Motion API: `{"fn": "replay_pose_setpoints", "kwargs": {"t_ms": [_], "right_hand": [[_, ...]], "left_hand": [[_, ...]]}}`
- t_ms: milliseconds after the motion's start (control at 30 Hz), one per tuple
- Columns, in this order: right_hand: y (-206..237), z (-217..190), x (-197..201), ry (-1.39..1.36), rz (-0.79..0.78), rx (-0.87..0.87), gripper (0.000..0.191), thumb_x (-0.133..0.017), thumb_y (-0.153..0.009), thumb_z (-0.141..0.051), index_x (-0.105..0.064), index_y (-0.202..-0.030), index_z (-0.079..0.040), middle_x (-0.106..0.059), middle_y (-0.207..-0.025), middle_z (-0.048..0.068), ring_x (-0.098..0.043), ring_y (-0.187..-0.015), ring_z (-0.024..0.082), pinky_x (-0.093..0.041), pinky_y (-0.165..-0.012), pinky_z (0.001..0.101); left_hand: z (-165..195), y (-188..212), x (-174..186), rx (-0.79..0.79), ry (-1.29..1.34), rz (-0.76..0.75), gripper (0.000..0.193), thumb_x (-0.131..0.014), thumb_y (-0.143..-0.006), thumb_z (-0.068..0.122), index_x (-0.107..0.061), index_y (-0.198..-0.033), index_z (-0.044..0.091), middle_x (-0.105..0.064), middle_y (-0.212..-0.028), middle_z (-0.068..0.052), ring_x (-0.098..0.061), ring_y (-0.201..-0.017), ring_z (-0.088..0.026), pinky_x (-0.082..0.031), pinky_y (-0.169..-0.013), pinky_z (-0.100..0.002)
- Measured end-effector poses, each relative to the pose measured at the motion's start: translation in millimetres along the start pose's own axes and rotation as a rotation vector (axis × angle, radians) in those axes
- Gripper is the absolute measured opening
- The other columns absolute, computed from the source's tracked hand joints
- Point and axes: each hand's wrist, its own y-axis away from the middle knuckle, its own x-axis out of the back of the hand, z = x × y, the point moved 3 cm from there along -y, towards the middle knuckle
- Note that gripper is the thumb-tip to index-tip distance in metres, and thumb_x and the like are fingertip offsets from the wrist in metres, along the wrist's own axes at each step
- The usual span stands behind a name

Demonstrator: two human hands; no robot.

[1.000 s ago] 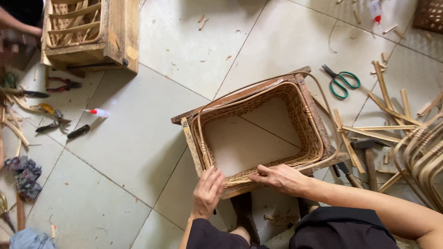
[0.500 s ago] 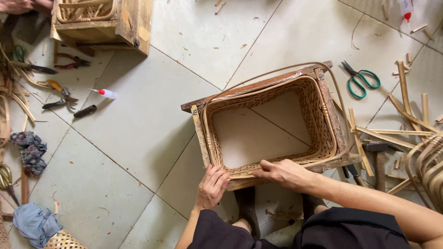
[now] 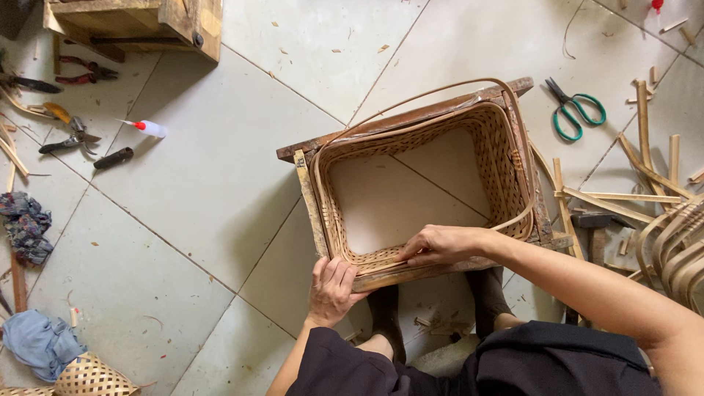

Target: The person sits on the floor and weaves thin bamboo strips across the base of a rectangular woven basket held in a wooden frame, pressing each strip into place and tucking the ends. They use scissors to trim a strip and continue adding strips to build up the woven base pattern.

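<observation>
1. The bottomless rectangular woven bamboo basket frame [image 3: 425,183] sits in a wooden form at the centre of the frame, on the pale tiled floor [image 3: 205,183], which shows through its open middle.
2. The left hand [image 3: 331,286] lies flat, fingers together, pressed on the near lower-left corner of the frame; it grips nothing. If that pressure slackens, the frame could slide or twist on the smooth tile.
3. The right hand [image 3: 440,244] rests on the near rim, fingertips pressed onto the weave at the inner edge; whether they pinch a strip I cannot tell. Splinters from cut strips could prick the bare fingers.
4. A long loose bamboo strip [image 3: 440,92] arcs over the far rim, upper centre. Bent as it is, it could spring free or kink.
5. Green-handled scissors [image 3: 576,108], upper right, and scattered bamboo offcuts [image 3: 645,132] at the right edge lie near the right forearm; a sweep of the arm could catch them.
</observation>
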Motion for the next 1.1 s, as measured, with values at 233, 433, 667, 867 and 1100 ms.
{"fn": "replay_pose_setpoints", "kwargs": {"t_ms": [233,433,667,867,1100], "right_hand": [[3,-11,-9,0.138,0.044,0.011,0.039,-0.062,-0.095,-0.024,-0.068,-0.131,-0.008,-0.069,-0.131,0.015,-0.069,-0.115,0.031,-0.054,-0.099,0.0394],[84,-32,78,0.377,0.732,0.244,0.038,-0.06,-0.091,-0.007,-0.07,-0.128,-0.009,-0.069,-0.125,0.013,-0.066,-0.117,0.032,-0.056,-0.1,0.0429],[139,36,176,0.334,0.859,-0.655,0.029,-0.061,-0.103,-0.027,-0.056,-0.113,0.0,-0.072,-0.092,0.024,-0.07,-0.083,0.037,-0.055,-0.078,0.0487],[86,24,188,0.253,0.912,-0.67,0.022,-0.043,-0.109,-0.015,-0.048,-0.106,0.006,-0.067,-0.089,0.027,-0.069,-0.08,0.043,-0.056,-0.07,0.0535],[84,48,168,0.593,0.888,-0.677,0.011,-0.046,-0.092,0.006,-0.047,-0.102,0.007,-0.066,-0.085,0.034,-0.067,-0.079,0.053,-0.055,-0.068,0.0586]], "left_hand": [[-2,5,1,-0.013,0.001,-0.033,0.052,-0.083,-0.071,0.055,-0.067,-0.101,0.015,-0.063,-0.098,0.0,-0.06,-0.107,-0.019,-0.034,-0.105,-0.046],[4,2,10,-0.008,-0.005,0.003,0.047,-0.083,-0.074,0.052,-0.067,-0.098,0.015,-0.064,-0.098,0.001,-0.059,-0.103,-0.02,-0.036,-0.103,-0.045],[6,6,1,0.038,0.01,-0.064,0.054,-0.081,-0.067,0.059,-0.068,-0.093,0.013,-0.064,-0.09,-0.001,-0.059,-0.096,-0.023,-0.036,-0.102,-0.049],[10,6,3,0.025,-0.037,-0.066,0.05,-0.08,-0.07,0.056,-0.068,-0.094,0.014,-0.062,-0.09,0.0,-0.06,-0.1,-0.022,-0.037,-0.102,-0.046],[13,6,1,0.021,0.001,-0.043,0.052,-0.081,-0.072,0.058,-0.069,-0.096,0.013,-0.063,-0.091,0.0,-0.059,-0.1,-0.02,-0.038,-0.104,-0.046]]}}
